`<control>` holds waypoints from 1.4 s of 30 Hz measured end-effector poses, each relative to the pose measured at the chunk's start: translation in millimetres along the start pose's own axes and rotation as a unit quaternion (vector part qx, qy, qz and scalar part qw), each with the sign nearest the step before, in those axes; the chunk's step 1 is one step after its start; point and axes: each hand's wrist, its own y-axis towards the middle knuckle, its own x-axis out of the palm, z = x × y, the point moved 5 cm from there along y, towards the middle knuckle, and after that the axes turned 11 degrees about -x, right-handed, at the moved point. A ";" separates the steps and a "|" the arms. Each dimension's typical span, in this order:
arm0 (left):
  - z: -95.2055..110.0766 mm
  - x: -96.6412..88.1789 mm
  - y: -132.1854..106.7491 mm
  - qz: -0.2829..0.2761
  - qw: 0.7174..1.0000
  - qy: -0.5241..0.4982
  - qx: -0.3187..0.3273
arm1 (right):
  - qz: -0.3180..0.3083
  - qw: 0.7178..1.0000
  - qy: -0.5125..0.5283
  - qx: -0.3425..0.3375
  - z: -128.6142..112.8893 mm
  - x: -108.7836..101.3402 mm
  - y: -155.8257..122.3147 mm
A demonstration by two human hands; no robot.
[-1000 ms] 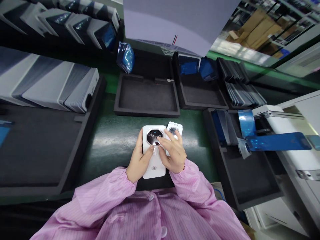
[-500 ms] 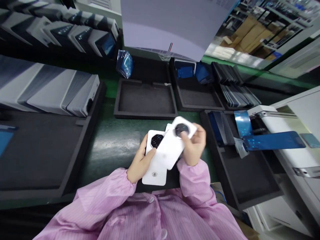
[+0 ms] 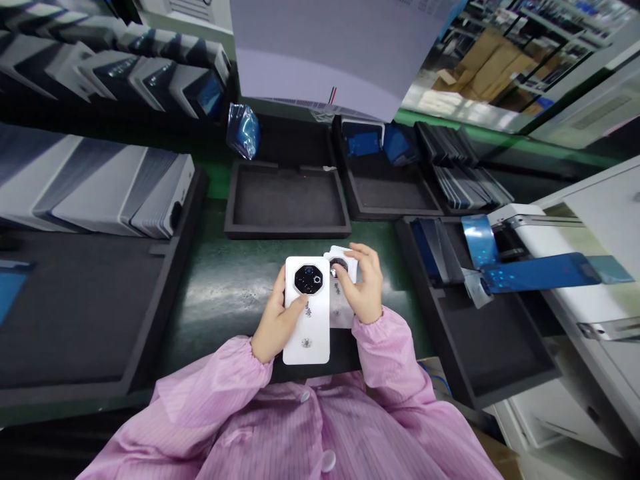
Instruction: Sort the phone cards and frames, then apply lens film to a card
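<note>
My left hand is closed on a white phone back cover, its thumb lying across the front beside the black octagonal camera area. The cover stands nearly upright and carries dark lettering and a small round emblem. My right hand is closed at the top of a second white cover, thumb and fingertips near its dark round camera area. That second cover sits right beside the first and partly behind it. Whether either cover is a single piece or several stacked cannot be made out.
Ahead is a black foam tray. At left a large dark tray holds a row of white-and-grey panels. On the right, another black tray holds dark panels, and blue film juts over its edge. A pale board hangs above.
The cover my right hand held slanted across the left one is no longer slanted there. My right hand has moved left to the second cover, and the left cover's face now shows fully.
</note>
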 end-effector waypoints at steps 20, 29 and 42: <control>1.7 -2.9 -3.1 0.031 0.997 0.065 0.040 | -0.003 0.990 0.103 -0.094 -43.1 13.0 -4.5; 9.2 -6.9 -4.2 0.038 0.984 0.126 0.121 | 0.046 0.920 0.261 -0.289 -64.5 11.8 -19.5; 10.8 -6.2 -6.5 0.037 0.982 0.140 0.118 | 0.035 0.917 0.260 -0.299 -64.2 9.1 -22.6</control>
